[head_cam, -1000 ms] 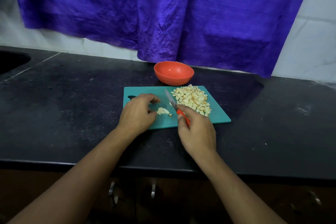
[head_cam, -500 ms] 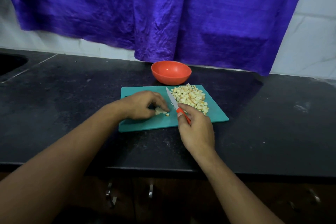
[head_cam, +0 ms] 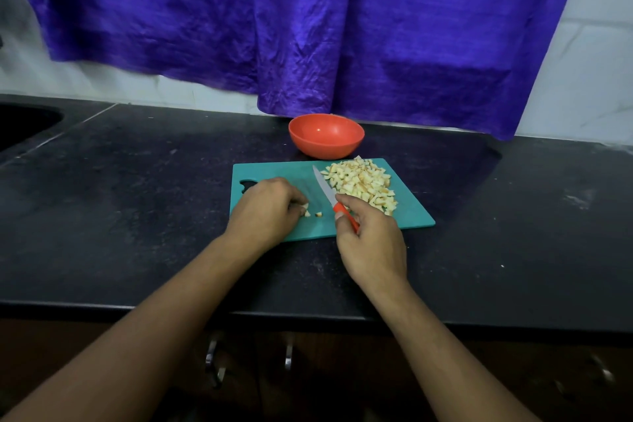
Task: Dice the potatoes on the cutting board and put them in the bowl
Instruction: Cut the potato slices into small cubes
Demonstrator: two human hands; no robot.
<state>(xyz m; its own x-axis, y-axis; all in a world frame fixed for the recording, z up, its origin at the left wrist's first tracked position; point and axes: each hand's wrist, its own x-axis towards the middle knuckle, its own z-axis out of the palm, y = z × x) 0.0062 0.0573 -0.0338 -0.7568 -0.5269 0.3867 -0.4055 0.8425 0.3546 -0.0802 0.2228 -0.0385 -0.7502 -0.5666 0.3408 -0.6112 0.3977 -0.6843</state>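
A teal cutting board (head_cam: 407,216) lies on the black counter. A heap of diced potato (head_cam: 363,183) covers its right half. My left hand (head_cam: 265,209) curls over a few small potato pieces (head_cam: 310,212) near the board's middle, and most of them are hidden under the fingers. My right hand (head_cam: 370,236) grips the orange handle of a small knife (head_cam: 323,187), whose blade points away between the two hands. An orange bowl (head_cam: 325,135) stands just behind the board and looks empty.
The black counter (head_cam: 137,216) runs left to a sink (head_cam: 20,123) at the far left edge. A purple curtain (head_cam: 308,20) hangs over the white wall behind the bowl. Cabinet handles (head_cam: 214,360) show below the counter's front edge.
My left hand has closed over the small potato pieces, hiding most of them. The knife stays in my right hand, blade lying slightly flatter to the left of the heap.
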